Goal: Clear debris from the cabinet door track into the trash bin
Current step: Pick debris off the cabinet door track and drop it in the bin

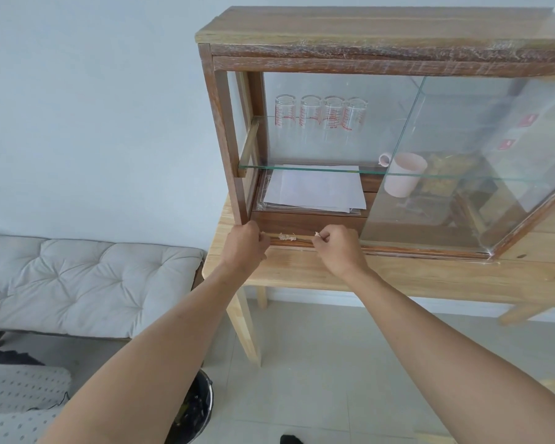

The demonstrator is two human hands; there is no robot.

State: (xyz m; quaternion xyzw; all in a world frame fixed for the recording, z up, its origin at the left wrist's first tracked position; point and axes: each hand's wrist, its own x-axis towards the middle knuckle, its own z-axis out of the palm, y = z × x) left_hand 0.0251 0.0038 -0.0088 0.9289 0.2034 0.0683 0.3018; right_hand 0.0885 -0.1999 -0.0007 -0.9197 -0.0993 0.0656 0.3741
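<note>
A wooden cabinet (225,129) with sliding glass doors stands on a light wooden table (398,277). Its door track (302,241) runs along the bottom front, with a pale clump of debris (286,237) lying in it. My left hand (245,248) is at the track's left end, fingers curled at the groove; what they hold, if anything, is hidden. My right hand (337,248) sits just right of the clump, thumb and fingers pinched on a small pale scrap of debris (317,233). A dark trash bin (194,411) stands on the floor below, partly behind my left forearm.
The glass door (462,161) is slid to the right. Inside are several measuring glasses (321,115) on a glass shelf, papers (314,190) and a pink cup (404,174). A padded grey bench (77,280) stands to the left, against the wall.
</note>
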